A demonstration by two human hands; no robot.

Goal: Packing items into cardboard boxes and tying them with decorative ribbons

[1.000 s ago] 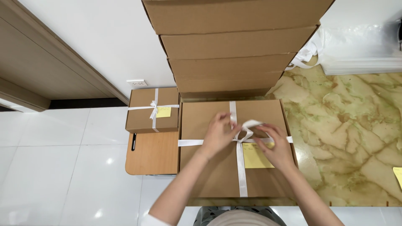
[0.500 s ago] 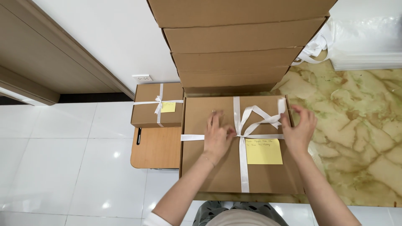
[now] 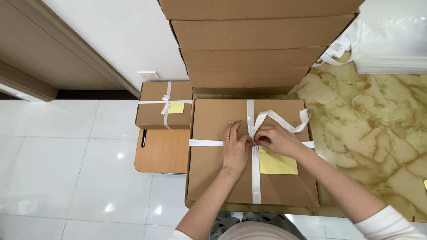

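Observation:
A flat brown cardboard box [image 3: 213,178] lies in front of me with a white ribbon [image 3: 255,178] crossed over its lid. My left hand [image 3: 235,149] rests on the lid and pinches the ribbon at the crossing. My right hand [image 3: 275,140] meets it there from the right, fingers closed on the ribbon's knot. Ribbon loops and a loose tail [image 3: 284,120] spread up and to the right of the knot. A yellow sticky note [image 3: 276,163] sits on the lid just below my right hand.
Several brown boxes [image 3: 253,40] are stacked behind the box. A smaller ribboned box [image 3: 153,111] with a yellow note stands on a wooden stool [image 3: 162,151] at the left. The green marbled tabletop [image 3: 369,133] extends right, with clear plastic bags [image 3: 391,44] at the back. White tiled floor [image 3: 66,169] lies at the left.
My right hand has come back from the box's right edge to the knot at the centre. The ribbon loops now lie looser above the knot. My left hand stayed on the crossing.

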